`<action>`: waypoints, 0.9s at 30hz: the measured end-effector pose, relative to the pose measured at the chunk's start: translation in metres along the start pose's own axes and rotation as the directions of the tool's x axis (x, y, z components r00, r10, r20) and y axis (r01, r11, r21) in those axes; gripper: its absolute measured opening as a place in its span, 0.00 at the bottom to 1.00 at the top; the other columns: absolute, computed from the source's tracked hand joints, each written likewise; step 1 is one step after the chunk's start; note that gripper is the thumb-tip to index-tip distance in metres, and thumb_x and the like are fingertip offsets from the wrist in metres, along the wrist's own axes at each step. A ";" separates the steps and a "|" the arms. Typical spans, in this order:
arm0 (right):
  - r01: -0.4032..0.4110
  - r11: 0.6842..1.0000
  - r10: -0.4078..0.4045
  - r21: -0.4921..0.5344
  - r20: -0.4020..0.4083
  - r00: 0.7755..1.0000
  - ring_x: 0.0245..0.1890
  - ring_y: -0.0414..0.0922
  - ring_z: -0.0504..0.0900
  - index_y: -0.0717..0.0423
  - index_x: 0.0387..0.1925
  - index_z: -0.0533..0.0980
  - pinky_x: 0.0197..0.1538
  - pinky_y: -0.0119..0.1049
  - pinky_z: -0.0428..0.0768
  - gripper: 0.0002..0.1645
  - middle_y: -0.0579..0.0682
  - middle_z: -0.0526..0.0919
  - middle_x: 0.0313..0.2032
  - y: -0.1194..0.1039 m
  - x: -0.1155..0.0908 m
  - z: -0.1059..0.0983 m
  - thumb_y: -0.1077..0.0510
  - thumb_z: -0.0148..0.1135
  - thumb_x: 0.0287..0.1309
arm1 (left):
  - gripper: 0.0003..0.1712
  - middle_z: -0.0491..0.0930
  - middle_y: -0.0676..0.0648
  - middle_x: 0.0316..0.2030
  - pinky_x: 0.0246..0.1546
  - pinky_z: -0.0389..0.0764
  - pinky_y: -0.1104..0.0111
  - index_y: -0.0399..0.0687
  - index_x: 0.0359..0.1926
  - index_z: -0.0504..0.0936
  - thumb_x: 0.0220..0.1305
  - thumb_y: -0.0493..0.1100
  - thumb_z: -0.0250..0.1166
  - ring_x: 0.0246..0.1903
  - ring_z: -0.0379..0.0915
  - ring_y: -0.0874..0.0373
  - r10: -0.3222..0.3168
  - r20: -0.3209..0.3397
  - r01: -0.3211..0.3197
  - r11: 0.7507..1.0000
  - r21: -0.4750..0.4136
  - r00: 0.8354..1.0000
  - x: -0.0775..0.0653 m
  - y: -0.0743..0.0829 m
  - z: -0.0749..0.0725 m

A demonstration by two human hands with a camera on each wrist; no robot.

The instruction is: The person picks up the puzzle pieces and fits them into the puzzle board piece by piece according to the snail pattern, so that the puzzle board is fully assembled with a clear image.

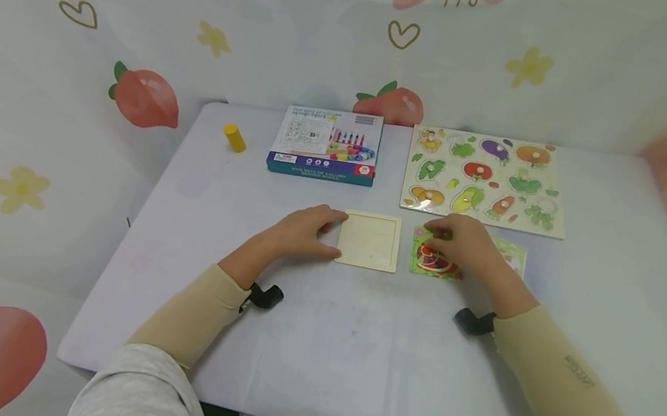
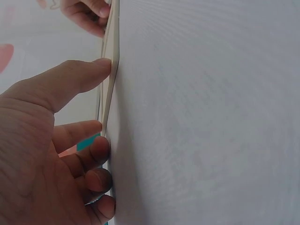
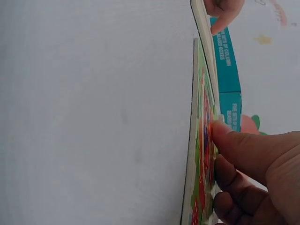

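Note:
A shallow square wooden tray (image 1: 369, 241) with a raised rim lies bare on the table. My left hand (image 1: 306, 230) touches its left edge, thumb near the front corner and index finger near the back one; the thumb (image 2: 101, 70) rests against the rim in the left wrist view. Right of the tray lies a small picture puzzle (image 1: 436, 262) in green and red. Over its back part, my right hand (image 1: 462, 243) pinches at a puzzle piece with curled fingers. In the right wrist view the thumb (image 3: 229, 133) meets the puzzle's face; I cannot tell whether a piece is lifted.
A second light green picture board (image 1: 514, 255) shows partly behind the right wrist. At the back stand a boxed bead set (image 1: 325, 145) and a large vegetable knob puzzle (image 1: 488, 180). A yellow cylinder (image 1: 235, 138) is at the far left of the table.

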State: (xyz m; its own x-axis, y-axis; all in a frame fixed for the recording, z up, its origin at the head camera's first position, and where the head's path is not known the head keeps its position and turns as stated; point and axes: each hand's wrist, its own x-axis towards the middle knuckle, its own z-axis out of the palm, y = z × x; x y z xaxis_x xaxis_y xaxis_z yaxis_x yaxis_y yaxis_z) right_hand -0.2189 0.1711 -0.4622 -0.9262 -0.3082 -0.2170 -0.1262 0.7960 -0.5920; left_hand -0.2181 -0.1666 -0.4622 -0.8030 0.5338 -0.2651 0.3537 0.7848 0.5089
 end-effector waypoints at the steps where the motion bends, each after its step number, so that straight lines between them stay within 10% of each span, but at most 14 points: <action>1: 0.001 1.000 -0.001 0.003 -0.003 1.000 0.45 0.53 0.75 0.58 0.59 0.82 0.55 0.53 0.74 0.23 0.54 0.83 0.43 0.000 0.000 0.000 0.55 0.70 0.65 | 0.45 0.70 0.47 0.42 0.44 0.69 0.59 0.49 0.75 0.68 0.61 0.57 0.73 0.45 0.67 0.53 -0.001 0.000 0.001 1.000 0.001 1.000 0.000 0.000 0.000; 27: 0.036 0.999 -0.036 -0.005 -0.085 0.996 0.48 0.54 0.78 0.59 0.57 0.83 0.57 0.53 0.74 0.22 0.56 0.85 0.47 -0.004 -0.003 0.004 0.57 0.73 0.62 | 0.46 0.69 0.47 0.40 0.39 0.67 0.62 0.48 0.76 0.67 0.61 0.56 0.73 0.40 0.66 0.54 0.008 0.000 -0.008 1.000 0.030 1.000 0.000 0.001 0.000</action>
State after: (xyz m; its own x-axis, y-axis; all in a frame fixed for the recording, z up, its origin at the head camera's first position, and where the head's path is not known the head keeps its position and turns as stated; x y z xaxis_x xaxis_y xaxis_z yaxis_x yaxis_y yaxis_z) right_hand -0.2140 0.1665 -0.4623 -0.9478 -0.2914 -0.1291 -0.1609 0.7872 -0.5954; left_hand -0.2179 -0.1655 -0.4615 -0.7998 0.5403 -0.2613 0.3745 0.7895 0.4863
